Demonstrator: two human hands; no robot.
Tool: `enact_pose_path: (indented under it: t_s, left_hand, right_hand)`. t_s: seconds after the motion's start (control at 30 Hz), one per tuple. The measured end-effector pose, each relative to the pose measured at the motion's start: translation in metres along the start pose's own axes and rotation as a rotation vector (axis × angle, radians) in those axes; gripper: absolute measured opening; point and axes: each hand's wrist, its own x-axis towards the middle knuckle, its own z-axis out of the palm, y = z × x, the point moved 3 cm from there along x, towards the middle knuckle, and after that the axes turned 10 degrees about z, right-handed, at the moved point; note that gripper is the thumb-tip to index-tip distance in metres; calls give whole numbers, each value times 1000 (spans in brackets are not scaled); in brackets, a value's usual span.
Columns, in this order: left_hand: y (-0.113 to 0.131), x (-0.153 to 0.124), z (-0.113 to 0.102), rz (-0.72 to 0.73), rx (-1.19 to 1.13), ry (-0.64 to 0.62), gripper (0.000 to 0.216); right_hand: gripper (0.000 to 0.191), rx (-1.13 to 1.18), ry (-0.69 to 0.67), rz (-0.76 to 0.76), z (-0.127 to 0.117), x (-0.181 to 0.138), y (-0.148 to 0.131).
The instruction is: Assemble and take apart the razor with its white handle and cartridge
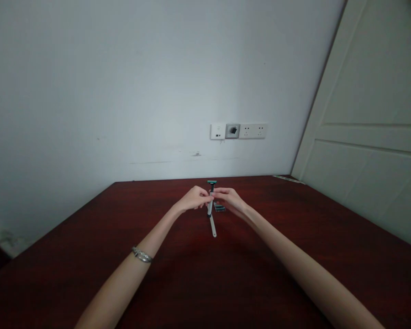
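Both my hands meet over the far middle of a dark red wooden table (198,274). My left hand (193,198) and my right hand (228,200) each pinch the slim handle of a razor (210,201) that stands upright, its teal head (211,182) on top. A white stick-like piece (213,225) lies on the table just below the razor. A small teal and dark item (219,208), perhaps a blade cartridge, lies under my right hand. A metal bracelet (142,255) sits on my left wrist.
A white wall stands behind the table with a row of sockets and switches (239,130). A pale panelled door (370,137) borders the table on the right. The table's left edge runs diagonally toward the near left.
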Motion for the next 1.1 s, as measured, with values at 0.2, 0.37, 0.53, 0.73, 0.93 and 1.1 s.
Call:
enact_pose_path:
  t_s: [0.2,0.37,0.53,0.73,0.93,1.1]
  left_hand:
    - [-8,-2,-1,-2,-152,-133,35]
    - [-15,-4,-1,-9,-137,-204,34]
    - [-22,-5,1,-22,-102,-288,33]
    - [-25,-5,3,-31,-116,-310,33]
    - [-24,-5,10,-22,-122,-298,33]
    - [-24,-4,13,-11,-75,-260,33]
  right_hand:
    - [24,10,23,-30,2,0,0]
    - [25,37,91,-74,3,1,-1]
    - [27,37,142,-132,4,0,-3]
    - [30,26,187,-198,6,0,-3]
    - [30,-1,208,-246,10,-1,-3]
    - [30,-8,193,-255,13,-1,0]
